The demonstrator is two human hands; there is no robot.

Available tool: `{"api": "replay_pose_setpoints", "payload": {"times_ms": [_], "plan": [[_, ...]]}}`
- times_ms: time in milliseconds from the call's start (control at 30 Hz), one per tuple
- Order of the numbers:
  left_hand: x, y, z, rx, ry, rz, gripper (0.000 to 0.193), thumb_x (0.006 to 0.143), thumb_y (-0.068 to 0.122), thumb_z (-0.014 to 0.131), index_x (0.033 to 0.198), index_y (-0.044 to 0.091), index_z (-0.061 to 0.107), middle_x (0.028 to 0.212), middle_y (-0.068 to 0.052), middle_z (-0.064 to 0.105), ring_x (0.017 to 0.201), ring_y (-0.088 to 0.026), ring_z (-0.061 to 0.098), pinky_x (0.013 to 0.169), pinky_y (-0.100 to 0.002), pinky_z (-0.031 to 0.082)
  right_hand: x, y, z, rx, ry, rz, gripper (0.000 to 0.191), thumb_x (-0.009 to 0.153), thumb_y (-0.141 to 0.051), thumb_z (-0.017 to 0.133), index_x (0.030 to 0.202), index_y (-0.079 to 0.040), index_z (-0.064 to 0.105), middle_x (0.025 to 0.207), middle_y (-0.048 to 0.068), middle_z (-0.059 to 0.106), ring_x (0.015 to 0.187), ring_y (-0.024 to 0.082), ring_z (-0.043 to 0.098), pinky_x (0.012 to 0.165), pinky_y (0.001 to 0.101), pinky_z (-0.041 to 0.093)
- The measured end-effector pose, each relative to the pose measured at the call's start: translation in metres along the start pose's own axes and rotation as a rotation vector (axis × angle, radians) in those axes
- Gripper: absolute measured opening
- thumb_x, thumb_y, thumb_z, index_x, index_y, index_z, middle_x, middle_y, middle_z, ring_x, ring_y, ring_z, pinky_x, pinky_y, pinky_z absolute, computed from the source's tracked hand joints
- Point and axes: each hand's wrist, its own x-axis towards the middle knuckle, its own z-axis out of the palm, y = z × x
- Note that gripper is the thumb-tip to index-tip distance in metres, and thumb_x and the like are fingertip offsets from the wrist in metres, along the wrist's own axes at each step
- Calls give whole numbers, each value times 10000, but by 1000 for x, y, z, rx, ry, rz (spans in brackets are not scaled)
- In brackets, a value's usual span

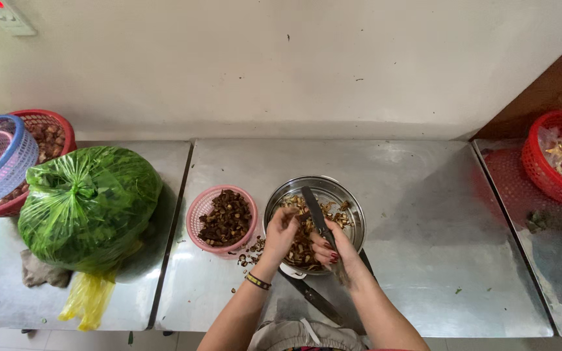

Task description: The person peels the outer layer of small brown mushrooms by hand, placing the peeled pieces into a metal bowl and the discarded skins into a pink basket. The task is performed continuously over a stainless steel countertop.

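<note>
Mushroom pieces [304,250], brown and tan, are heaped in a round steel bowl [352,211] that is set near the front edge of the steel table [424,214], just right of its middle. A knife [318,214] is gripped in the right hand [333,250], with the fingers closed round the handle and the dark blade pointed away over the bowl (the tip is seen near the far rim). The left hand [281,231] is curled over the near left side of the bowl, its fingertips pinched on a small piece, though what exactly is held cannot be told. A beaded bracelet [257,281] is worn on the left wrist.

Just left of the bowl, a small pink basket [196,218] is filled with darker pieces, and loose scraps [250,253] are scattered on the table between the two. A second dark knife [313,298] is laid flat at the table's front edge, beneath the forearms. On the neighbouring table to the left, a green plastic bag [89,205] of leafy greens is placed, with stacked baskets [1,156] behind it. A red basket [548,169] is seen at the far right.
</note>
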Motion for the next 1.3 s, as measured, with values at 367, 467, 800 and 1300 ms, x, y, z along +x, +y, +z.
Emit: {"api": "replay_pose_setpoints", "payload": {"times_ms": [367, 467, 800, 1300], "plan": [[9, -9, -3, -311, 6, -432, 119, 932, 91, 630, 1028, 55, 690, 860, -26, 685, 740, -139, 669, 689, -306, 559, -1, 14, 3, -871, 261, -195, 556, 1040, -277, 400, 1590, -330, 343, 669, 4, 484, 509, 70, 445, 454, 248, 422], [9, -9, -4, -223, -2, -373, 97, 909, 51, 617, 977, 17, 677, 815, -30, 681, 690, -129, 646, 648, -286, 531, -7, 21, 10, -1210, 116, -660, 572, 1086, -169, 487, 1631, -260, 341, 1029, 59, 617, 710, 59, 583, 654, 256, 487], [8, -11, -14, -65, -59, -307, 90, 894, 51, 629, 940, 12, 696, 805, 5, 676, 692, -83, 597, 651, -250, 508, 1, -2, 8, -869, 445, -81, 467, 1095, -330, 412, 1562, -339, 431, 696, 36, 552, 514, 118, 460, 434, 256, 397], [7, -3, -18, 77, -44, -306, 105, 887, 69, 652, 942, 4, 714, 789, 3, 686, 685, -74, 602, 624, -228, 484, 6, 7, 20, -1030, 312, -130, 454, 1058, -180, 457, 1498, -236, 552, 690, -12, 566, 486, 110, 433, 420, 256, 383]]}}
